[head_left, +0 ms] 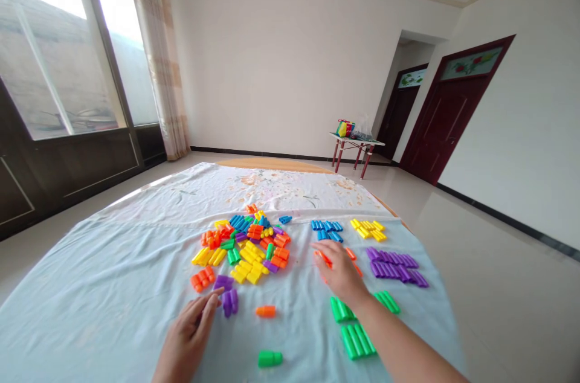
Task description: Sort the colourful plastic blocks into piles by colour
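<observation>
On the cloth-covered table, my left hand (193,325) is closed, its fingertips beside purple pieces (229,302) at the near left edge of a mixed pile (249,253). What it may hold is too small to tell. Over at the right, my right hand (338,268) reaches over orange pieces (323,258), its fingers at them and partly covering them. Between the hands lie a single orange piece (266,311) and a green piece (270,359). Green pieces (357,341) in rows lie beneath and beside my right forearm.
Blue pieces (327,229), yellow pieces (368,229) and purple pieces (397,266) form separate groups at the right. Beyond the big table (149,262) stands a small table (357,140) with a colourful bag (345,128) by the wall.
</observation>
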Available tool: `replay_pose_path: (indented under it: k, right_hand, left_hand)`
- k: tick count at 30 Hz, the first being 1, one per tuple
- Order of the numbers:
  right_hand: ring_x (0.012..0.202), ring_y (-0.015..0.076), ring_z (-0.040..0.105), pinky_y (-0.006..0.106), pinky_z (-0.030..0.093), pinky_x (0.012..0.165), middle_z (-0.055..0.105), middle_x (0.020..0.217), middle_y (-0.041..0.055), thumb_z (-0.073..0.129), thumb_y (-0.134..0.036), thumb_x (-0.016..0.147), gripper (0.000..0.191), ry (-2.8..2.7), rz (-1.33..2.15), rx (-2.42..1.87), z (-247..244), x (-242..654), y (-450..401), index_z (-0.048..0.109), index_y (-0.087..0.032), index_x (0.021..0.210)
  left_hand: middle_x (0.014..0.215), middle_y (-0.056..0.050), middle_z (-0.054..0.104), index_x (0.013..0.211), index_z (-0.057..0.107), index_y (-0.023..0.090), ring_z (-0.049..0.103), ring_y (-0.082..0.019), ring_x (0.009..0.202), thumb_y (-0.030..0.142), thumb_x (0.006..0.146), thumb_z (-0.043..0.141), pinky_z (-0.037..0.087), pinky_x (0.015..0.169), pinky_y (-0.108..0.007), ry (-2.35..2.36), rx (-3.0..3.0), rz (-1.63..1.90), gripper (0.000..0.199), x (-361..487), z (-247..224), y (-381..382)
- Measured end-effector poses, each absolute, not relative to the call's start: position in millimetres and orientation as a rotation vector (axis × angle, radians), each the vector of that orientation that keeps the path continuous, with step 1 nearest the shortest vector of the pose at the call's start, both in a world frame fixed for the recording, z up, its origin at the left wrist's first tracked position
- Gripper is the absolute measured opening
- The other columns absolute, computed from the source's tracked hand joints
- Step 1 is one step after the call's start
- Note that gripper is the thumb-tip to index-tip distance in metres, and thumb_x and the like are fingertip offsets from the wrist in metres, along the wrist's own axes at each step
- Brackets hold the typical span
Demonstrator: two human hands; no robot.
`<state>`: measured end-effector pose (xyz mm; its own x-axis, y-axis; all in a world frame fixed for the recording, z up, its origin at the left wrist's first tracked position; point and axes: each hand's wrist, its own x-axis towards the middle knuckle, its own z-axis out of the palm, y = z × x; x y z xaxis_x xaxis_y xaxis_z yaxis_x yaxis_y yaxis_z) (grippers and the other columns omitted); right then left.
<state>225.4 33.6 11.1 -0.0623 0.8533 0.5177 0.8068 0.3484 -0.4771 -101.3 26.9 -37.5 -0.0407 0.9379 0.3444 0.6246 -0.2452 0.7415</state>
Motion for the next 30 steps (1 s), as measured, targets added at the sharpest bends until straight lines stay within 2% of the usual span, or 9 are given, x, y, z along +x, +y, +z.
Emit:
replay_pose_path:
  k: [4,10,13,17,20,23,27,30]
  right_hand:
    - [0.113,0.0233,0.045,0.040,0.035,0.096,0.056,0.118,0.0071,0.052,-0.036,0.082,0.035,-2.033,0.172,-1.532,8,157,59,0.060,-0.026,0.114]
    - [0.131,0.0369,0.019,0.060,0.017,0.098,0.031,0.143,0.0088,0.053,-0.061,0.074,0.059,-2.040,0.245,-1.832,-2,117,101,0.050,-0.032,0.125]
    - [0.132,0.0396,0.013,0.065,0.017,0.095,0.021,0.148,0.0068,0.052,-0.066,0.071,0.063,-2.036,0.358,-1.910,-5,107,109,0.048,-0.034,0.125]
    - [0.133,0.0387,0.013,0.061,0.018,0.098,0.024,0.147,0.0061,0.052,-0.065,0.071,0.060,-2.136,0.481,-1.849,-4,104,100,0.053,-0.033,0.121]
    - [0.133,0.0359,0.016,0.057,0.013,0.101,0.031,0.144,0.0056,0.055,-0.060,0.072,0.055,-2.213,0.485,-1.758,-2,109,85,0.054,-0.034,0.121]
    - [0.134,0.0353,0.011,0.058,0.008,0.102,0.034,0.143,0.0029,0.060,-0.053,0.070,0.050,-2.291,0.450,-1.665,-1,113,70,0.057,-0.036,0.117]
    - [0.135,0.0344,0.005,0.059,0.002,0.103,0.033,0.143,0.0021,0.057,-0.053,0.073,0.047,-2.346,0.417,-1.556,-2,113,53,0.056,-0.036,0.118]
    - [0.135,0.0349,0.005,0.060,-0.001,0.103,0.029,0.145,0.0018,0.055,-0.049,0.077,0.046,-2.374,0.407,-1.535,-2,110,44,0.053,-0.036,0.121]
  left_hand:
    - [0.094,-0.003,0.072,0.091,0.071,0.024,0.065,-0.021,0.089,0.058,0.075,0.045,0.051,0.081,-0.029,1.622,1.870,1.212,0.045,-100,-33,24]
    - [0.086,-0.003,0.072,0.090,0.071,0.023,0.066,-0.021,0.083,0.057,0.076,0.046,0.052,0.077,-0.028,1.570,1.844,1.232,0.044,-99,-31,23]
    - [0.087,-0.003,0.072,0.092,0.070,0.023,0.066,-0.020,0.084,0.055,0.076,0.047,0.052,0.077,-0.028,1.565,1.834,1.227,0.043,-99,-34,23]
    - [0.090,-0.004,0.071,0.093,0.070,0.022,0.066,-0.020,0.085,0.054,0.077,0.046,0.052,0.078,-0.029,1.555,1.832,1.232,0.043,-100,-36,22]
    - [0.090,-0.004,0.071,0.089,0.070,0.022,0.065,-0.020,0.085,0.053,0.079,0.044,0.052,0.079,-0.029,1.542,1.847,1.223,0.041,-100,-36,23]
    - [0.095,-0.004,0.071,0.091,0.070,0.024,0.063,-0.020,0.092,0.049,0.081,0.043,0.050,0.084,-0.032,1.554,1.961,1.257,0.038,-101,-37,23]
    - [0.116,-0.002,0.063,0.110,0.062,0.032,0.052,-0.023,0.113,0.043,0.082,0.045,0.042,0.095,-0.042,1.560,2.336,1.090,0.035,-96,-41,22]
    - [0.121,-0.001,0.060,0.122,0.051,0.035,0.047,-0.024,0.120,0.042,0.084,0.042,0.035,0.099,-0.049,1.546,2.491,0.831,0.039,-91,-43,23]
